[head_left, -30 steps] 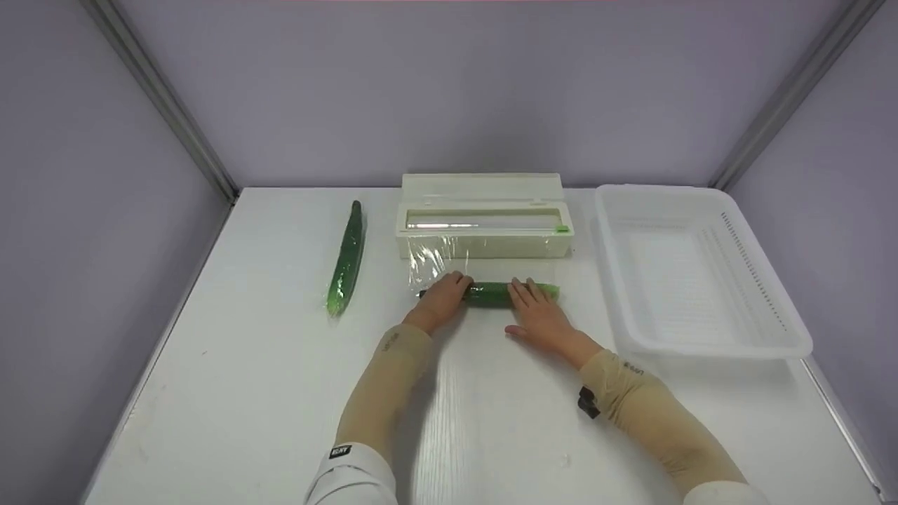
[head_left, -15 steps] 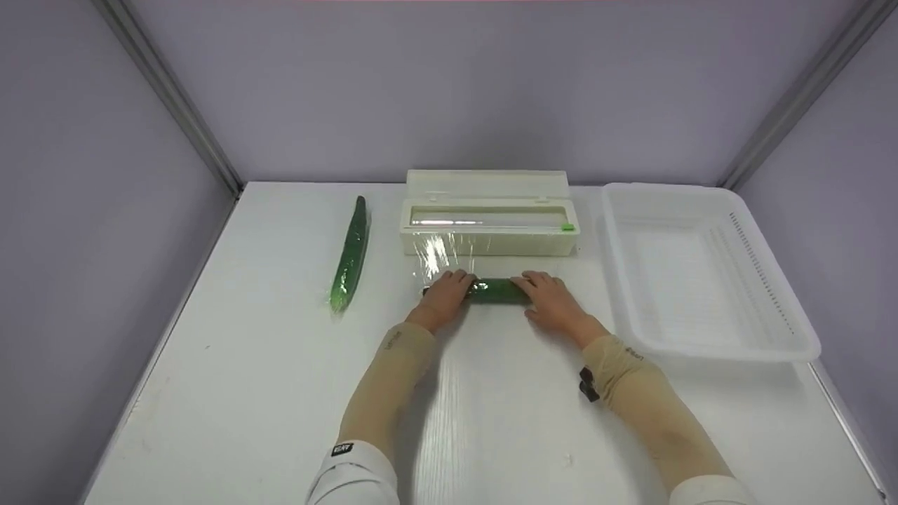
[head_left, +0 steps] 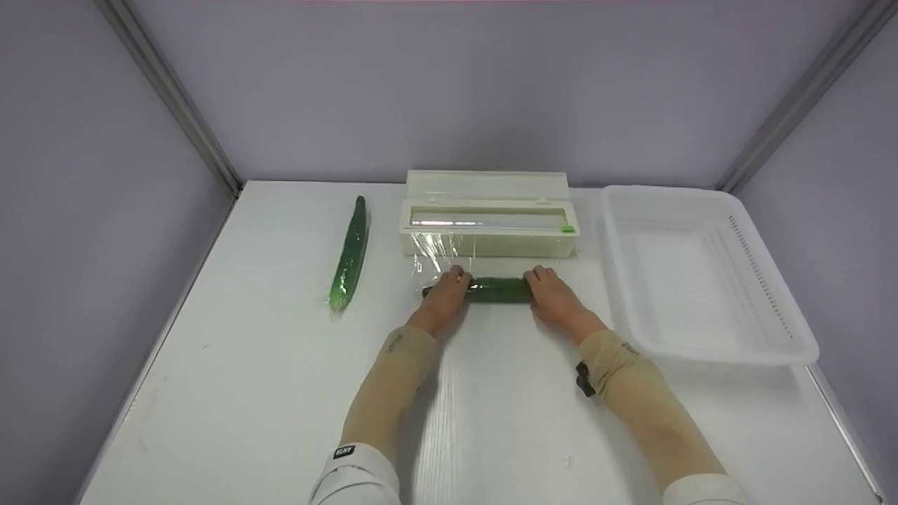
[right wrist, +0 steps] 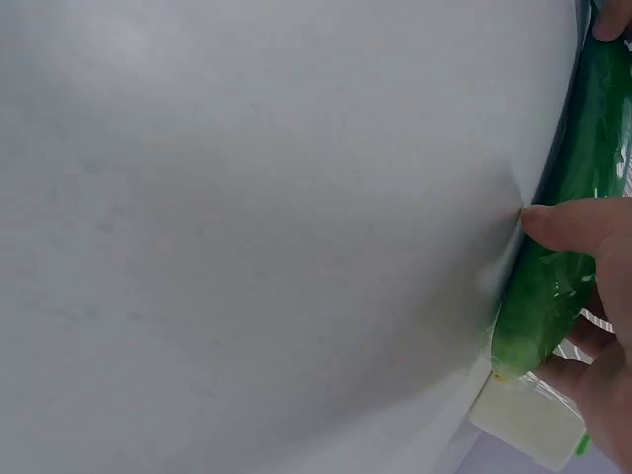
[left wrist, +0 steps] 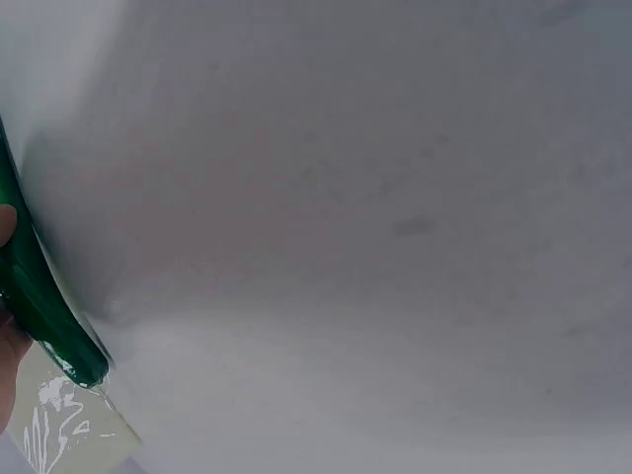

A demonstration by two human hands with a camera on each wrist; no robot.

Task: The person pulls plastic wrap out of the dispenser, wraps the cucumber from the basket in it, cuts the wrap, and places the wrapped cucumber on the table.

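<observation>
Both hands have carried the cucumber (head_left: 498,290) toward 12 o'clock, closer to the cling film dispenser (head_left: 489,226), and our right hand (head_left: 554,298) has slid outward to cover the cucumber's right end. Our left hand (head_left: 443,297) clasps the left end, fingers curled over the top; our right hand holds the other end the same way, thumb under the near side. A two-end hold keeps the cucumber level on the film sheet (head_left: 449,250) drawn from the dispenser; the film seemingly already clings round it, though glare obscures this. A wrapped cucumber (head_left: 349,258) lies at 10 o'clock, a white basket (head_left: 772,330) at 3 o'clock on the table (head_left: 245,393).
</observation>
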